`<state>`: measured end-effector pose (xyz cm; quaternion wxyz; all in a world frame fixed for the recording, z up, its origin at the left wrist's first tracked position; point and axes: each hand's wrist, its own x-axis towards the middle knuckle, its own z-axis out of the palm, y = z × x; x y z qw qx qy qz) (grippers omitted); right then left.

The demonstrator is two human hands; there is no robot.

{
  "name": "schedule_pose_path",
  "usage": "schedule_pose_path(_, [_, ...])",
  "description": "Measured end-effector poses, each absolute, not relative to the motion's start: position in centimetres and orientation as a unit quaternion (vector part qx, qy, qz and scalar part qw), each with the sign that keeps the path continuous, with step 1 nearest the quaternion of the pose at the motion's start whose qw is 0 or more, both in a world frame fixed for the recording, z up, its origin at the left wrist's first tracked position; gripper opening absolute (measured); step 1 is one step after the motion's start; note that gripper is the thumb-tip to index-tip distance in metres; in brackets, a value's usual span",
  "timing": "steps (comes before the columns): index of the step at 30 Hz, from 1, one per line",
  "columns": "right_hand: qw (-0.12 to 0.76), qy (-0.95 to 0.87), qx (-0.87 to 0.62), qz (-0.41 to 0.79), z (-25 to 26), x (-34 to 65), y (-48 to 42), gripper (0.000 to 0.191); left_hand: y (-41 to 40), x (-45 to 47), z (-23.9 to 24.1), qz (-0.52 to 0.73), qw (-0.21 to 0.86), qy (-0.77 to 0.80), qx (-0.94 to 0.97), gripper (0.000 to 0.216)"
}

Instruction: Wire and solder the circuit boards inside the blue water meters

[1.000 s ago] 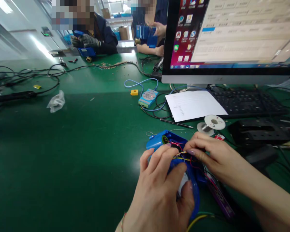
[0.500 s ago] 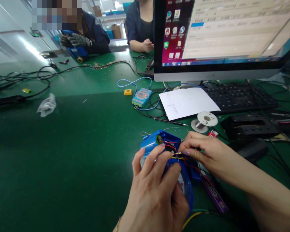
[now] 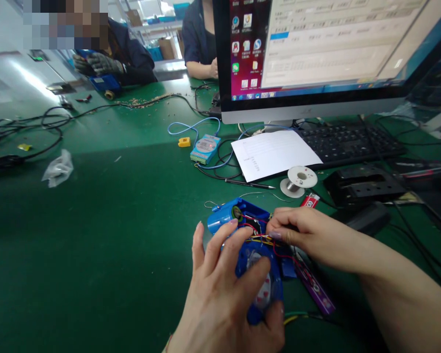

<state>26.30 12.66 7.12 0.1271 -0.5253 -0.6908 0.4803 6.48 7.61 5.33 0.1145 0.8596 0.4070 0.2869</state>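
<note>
An opened blue device (image 3: 279, 289) lies on the table with thin red, yellow and white wires (image 3: 259, 239) showing inside. A blue cylinder (image 3: 220, 219), apparently a battery, sits along its far side. My left hand (image 3: 224, 289) spreads over the device, its fingertips at the cylinder and wires, the thumb and index finger apart above a round clear part (image 3: 262, 289). My right hand (image 3: 297, 228) pinches the wires between thumb and forefinger; the exact grip point is hidden. Beneath my right wrist lies a purple stick-shaped pack (image 3: 318, 289).
Beyond the device are a solder wire spool (image 3: 302, 177), a red lighter (image 3: 310, 200), a pen (image 3: 250, 184) and white paper (image 3: 275, 153). A monitor (image 3: 294, 110) and keyboard (image 3: 349, 142) stand behind. Left are a plastic bag (image 3: 59, 169) and cables (image 3: 29, 125). Two people sit across.
My left thumb and index finger have lifted and spread, uncovering more of the round clear part. My right hand keeps its pinch on the wires. The whole view has shifted slightly.
</note>
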Motion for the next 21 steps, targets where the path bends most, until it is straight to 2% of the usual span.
schedule_pose_path(6, [0.106,-0.628,-0.504,0.584,6.5,26.7,12.7,0.026,7.1,6.1,5.8,0.244,0.134,0.417,0.865,0.050])
schedule_pose_path(11, [0.088,-0.675,-0.522,0.514,6.9,25.3,11.5,0.025,7.2,2.7,6.4,0.145,0.117,0.427,0.885,0.064])
schedule_pose_path(15, [0.117,-0.703,-0.555,0.429,7.0,21.8,9.5,0.019,8.3,-1.3,6.4,0.115,0.055,0.433,0.892,0.057])
schedule_pose_path(18, [0.170,-0.657,-0.551,0.485,6.2,18.9,8.0,0.020,8.8,-2.9,6.4,0.142,0.013,0.510,0.848,0.048])
schedule_pose_path(21, [0.239,-0.604,-0.517,0.558,5.1,16.6,7.1,0.023,8.3,-2.7,6.7,0.219,-0.030,0.599,0.769,0.037])
